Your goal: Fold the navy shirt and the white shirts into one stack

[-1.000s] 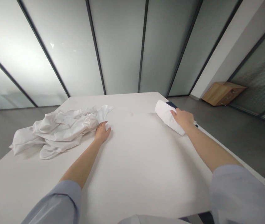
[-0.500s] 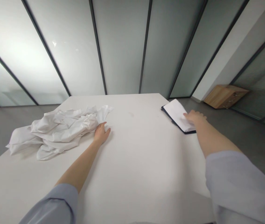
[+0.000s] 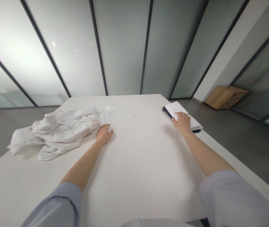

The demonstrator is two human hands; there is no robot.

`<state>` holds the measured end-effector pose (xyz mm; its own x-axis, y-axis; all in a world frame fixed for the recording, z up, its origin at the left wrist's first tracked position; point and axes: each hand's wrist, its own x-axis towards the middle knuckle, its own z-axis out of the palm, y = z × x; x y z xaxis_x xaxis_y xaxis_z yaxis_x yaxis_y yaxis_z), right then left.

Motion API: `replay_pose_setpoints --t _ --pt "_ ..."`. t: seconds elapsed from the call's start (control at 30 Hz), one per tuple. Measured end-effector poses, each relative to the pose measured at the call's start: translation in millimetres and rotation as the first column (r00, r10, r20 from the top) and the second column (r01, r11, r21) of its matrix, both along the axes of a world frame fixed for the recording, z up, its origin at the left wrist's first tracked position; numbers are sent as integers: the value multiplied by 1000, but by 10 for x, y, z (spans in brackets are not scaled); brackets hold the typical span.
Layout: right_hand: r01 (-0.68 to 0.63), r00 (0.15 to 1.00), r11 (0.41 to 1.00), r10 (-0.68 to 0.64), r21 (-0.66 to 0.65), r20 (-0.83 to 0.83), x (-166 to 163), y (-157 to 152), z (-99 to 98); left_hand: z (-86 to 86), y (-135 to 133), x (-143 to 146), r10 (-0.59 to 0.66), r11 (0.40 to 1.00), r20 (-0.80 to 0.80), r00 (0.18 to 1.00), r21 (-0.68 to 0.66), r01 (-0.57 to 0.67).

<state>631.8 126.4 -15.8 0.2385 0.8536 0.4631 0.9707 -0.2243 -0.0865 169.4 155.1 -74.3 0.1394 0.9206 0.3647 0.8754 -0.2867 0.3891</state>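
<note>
My left hand [image 3: 104, 134] lies flat on the white table [image 3: 139, 157], fingers spread, its tips touching the edge of a crumpled white garment [image 3: 61, 130] heaped at the left. My right hand [image 3: 182, 121] rests palm down, fingers stretched out, on a folded white cloth [image 3: 176, 108] near the table's right edge. That cloth lies on top of a dark flat item [image 3: 166, 111], of which only a thin rim shows. Neither hand grips anything.
Frosted glass panels with dark frames stand behind the table. A low wooden cabinet [image 3: 225, 96] sits on the grey floor at the far right. The table's right edge runs close to my right hand.
The folded white cloth was lifted in my right hand a second ago; it now lies flat on the dark item with the hand resting on it. My left hand has stayed put.
</note>
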Motion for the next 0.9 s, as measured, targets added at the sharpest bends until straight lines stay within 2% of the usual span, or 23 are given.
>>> replay_pose_setpoints --t 0.1,0.23,0.3,0.37,0.47,0.9 --pt "-150 987 984 145 -100 -64 -383 23 -58 8 -12 8 -72 997 -54 996 -21 71" --pt "-339 940 896 309 -287 -146 -947 23 -203 41 -40 31 -148 987 -77 986 -65 143" --pt "-398 917 848 367 -349 -155 -1181 -5 -288 58 -52 38 -168 983 -74 983 -85 162" --pt "-418 908 826 394 -378 -142 -1338 -43 -358 68 -60 38 -183 980 -72 980 -91 177" --pt "-420 906 822 404 -385 -126 -1420 -89 -412 68 -66 29 -202 976 -72 977 -93 195" --pt "-431 902 819 394 -378 -175 -1359 -78 -441 55 -65 20 -208 975 -83 975 -90 201"
